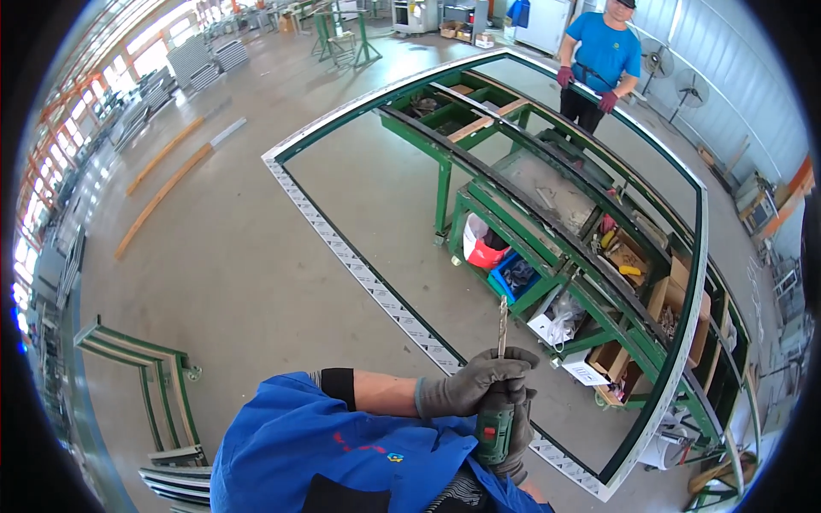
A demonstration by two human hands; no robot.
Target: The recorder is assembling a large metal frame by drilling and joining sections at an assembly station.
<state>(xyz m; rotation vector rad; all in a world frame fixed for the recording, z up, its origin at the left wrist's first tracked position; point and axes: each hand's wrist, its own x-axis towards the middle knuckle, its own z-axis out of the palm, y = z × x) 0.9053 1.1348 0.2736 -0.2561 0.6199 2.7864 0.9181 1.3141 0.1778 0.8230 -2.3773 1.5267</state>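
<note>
Close to my body I hold a green and black cordless drill [493, 432] upright. A long twist drill bit [503, 318] points up and away from it. My left hand [475, 382], in a grey work glove, is closed round the front end of the drill, where the bit comes out; the chuck is mostly hidden by the fingers. My right hand [516, 445], gloved in grey too, wraps the drill's body from the right side. Just beyond my hands runs the near side of a large rectangular frame [380, 291] with printed white film, resting on a green workbench [513, 227].
Under the frame, the bench carries a blue bin [513, 275], cardboard boxes [671, 299] and loose parts. A co-worker [603, 56] in a blue shirt stands at the far side. A green rack [150, 359] stands at left, and long bars [162, 197] lie on the floor.
</note>
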